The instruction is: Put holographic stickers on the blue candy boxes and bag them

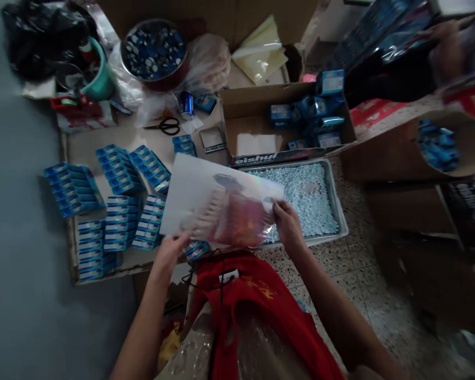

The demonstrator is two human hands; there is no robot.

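shiny iridescent plastic sheet [217, 203] | long axis left-right between hands | left hand [168, 254] at lower-left edge, grip unclear | right hand [287, 221] pinches right edge

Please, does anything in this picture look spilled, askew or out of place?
Nothing looks spilled. The blue packs in the open carton lie jumbled, unlike the neat rows of blue boxes on the left. The glossy sheet held by the left hand and right hand is tilted over the tray.
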